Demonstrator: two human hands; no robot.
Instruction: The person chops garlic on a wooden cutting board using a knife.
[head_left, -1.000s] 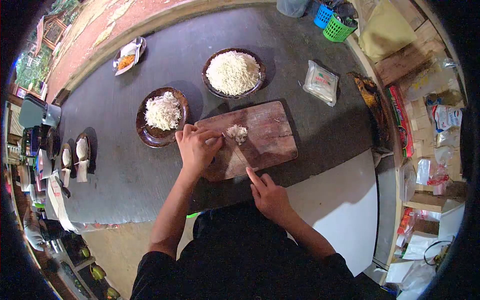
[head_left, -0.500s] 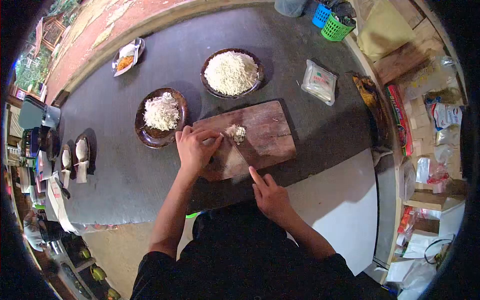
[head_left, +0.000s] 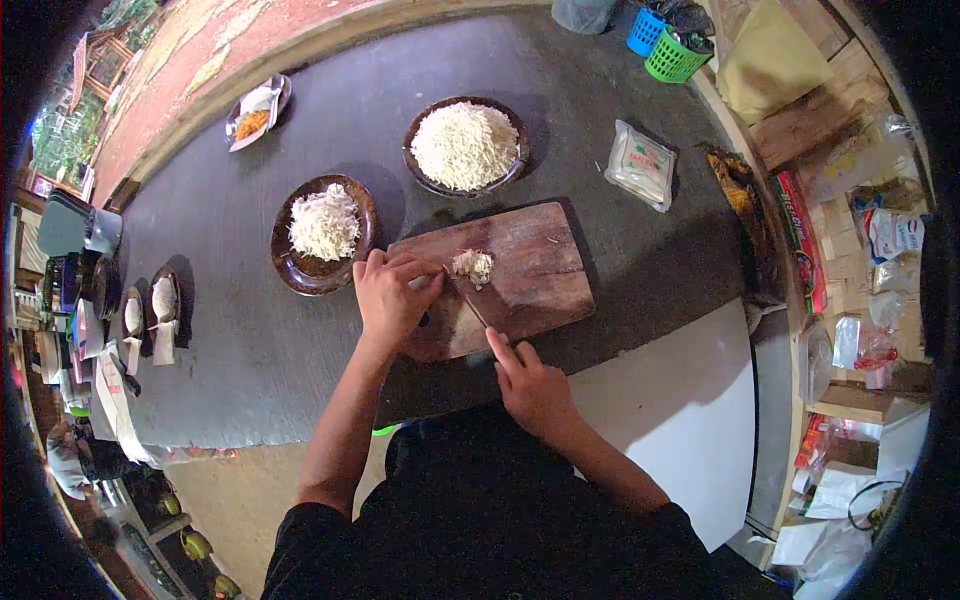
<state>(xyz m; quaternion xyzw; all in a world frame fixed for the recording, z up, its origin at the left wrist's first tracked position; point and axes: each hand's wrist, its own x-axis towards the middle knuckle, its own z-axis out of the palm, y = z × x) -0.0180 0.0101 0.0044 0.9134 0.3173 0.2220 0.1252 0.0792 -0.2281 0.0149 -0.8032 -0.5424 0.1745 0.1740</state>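
Observation:
A wooden cutting board (head_left: 535, 250) lies at a slant in front of me with a small heap of pale chopped bits (head_left: 473, 268) on it. My left hand (head_left: 393, 300) rests on the board's left part, fingers bent and pinched at the left of the heap; whatever they hold is too small to make out. My right hand (head_left: 535, 385) grips a knife (head_left: 472, 307) at the near edge of the board, index finger stretched along it. The thin blade points up and left, its tip between the left fingertips and the heap.
Beyond the board stand a brown plate of white shreds (head_left: 324, 224) and a larger heaped bowl (head_left: 465, 147). A plastic packet (head_left: 641, 166) lies to the right. Farther off are a small dish with orange food (head_left: 252, 124), a green basket (head_left: 676, 58) and a blue basket (head_left: 645, 32).
My right hand has shifted slightly left and the knife has moved with it, its blade now closer to the left fingertips. My left hand stays in almost the same place.

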